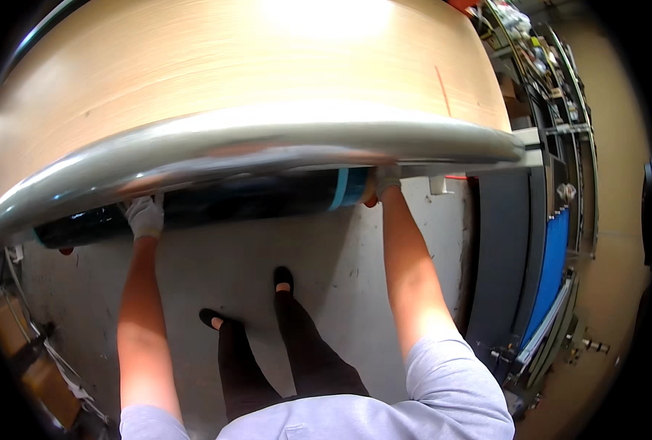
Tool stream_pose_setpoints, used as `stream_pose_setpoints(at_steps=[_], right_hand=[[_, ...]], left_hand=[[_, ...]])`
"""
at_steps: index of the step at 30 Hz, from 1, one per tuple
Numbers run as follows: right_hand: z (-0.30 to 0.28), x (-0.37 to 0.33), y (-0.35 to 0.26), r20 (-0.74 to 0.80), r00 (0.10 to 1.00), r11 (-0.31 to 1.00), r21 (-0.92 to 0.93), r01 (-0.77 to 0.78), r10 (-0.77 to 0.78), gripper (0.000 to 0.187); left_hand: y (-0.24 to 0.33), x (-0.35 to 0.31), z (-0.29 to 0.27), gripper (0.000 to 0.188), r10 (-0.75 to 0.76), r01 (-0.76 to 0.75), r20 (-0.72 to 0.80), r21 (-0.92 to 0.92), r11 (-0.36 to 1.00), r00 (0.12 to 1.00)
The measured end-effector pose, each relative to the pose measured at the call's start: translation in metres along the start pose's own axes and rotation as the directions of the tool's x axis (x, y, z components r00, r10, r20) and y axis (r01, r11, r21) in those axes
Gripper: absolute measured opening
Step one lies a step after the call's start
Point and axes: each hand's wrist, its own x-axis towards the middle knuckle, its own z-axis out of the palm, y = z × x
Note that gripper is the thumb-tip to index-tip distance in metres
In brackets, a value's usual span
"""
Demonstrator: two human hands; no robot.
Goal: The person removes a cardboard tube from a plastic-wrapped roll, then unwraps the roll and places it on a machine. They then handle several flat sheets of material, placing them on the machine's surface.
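Observation:
A long dark roll [249,196], black and glossy with a light-blue band near its right end, lies crosswise beneath a thick shiny metal bar [289,143]. My left hand [146,216], in a white glove, is closed over the roll toward its left end, its fingertips partly hidden by the bar. At the right end, beside a brownish core, is my gloved right hand [389,178]. Its fingers are covered by the bar, so their grip cannot be made out. Small red-orange parts show below both ends of the roll.
Beyond the bar spreads a pale wood-grain surface [267,66] with a short red line at its right. A crowded shelf rack [561,95], dark panels [498,257] and a blue panel [549,271] stand right. Cardboard boxes [51,389] are lower left, above a grey floor [326,293].

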Motion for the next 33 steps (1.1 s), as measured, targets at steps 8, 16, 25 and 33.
stream_pose_setpoints(at_steps=[8,16,25,33], right_hand=[[-0.011,-0.057,0.01,-0.226,0.947,0.884,-0.455,0.106,-0.23,0.033],[0.05,-0.137,-0.072,-0.003,0.818,0.653,-0.604,0.457,-0.575,0.046],[0.051,-0.145,-0.07,0.015,0.939,0.789,-0.538,0.297,-0.343,0.036],[0.071,-0.162,-0.067,-0.1,0.946,0.931,-0.239,0.277,-0.307,0.018]], left_hand=[[0.013,-0.031,-0.005,0.075,0.021,-0.021,-0.06,-0.01,1.0,0.998],[0.005,-0.062,-0.007,0.088,0.019,-0.022,-0.055,-0.052,0.998,0.998],[0.008,-0.08,-0.005,0.091,0.017,-0.017,-0.001,-0.101,0.995,1.0],[0.012,-0.082,-0.012,0.096,-0.015,0.024,0.082,-0.107,0.994,0.996]])
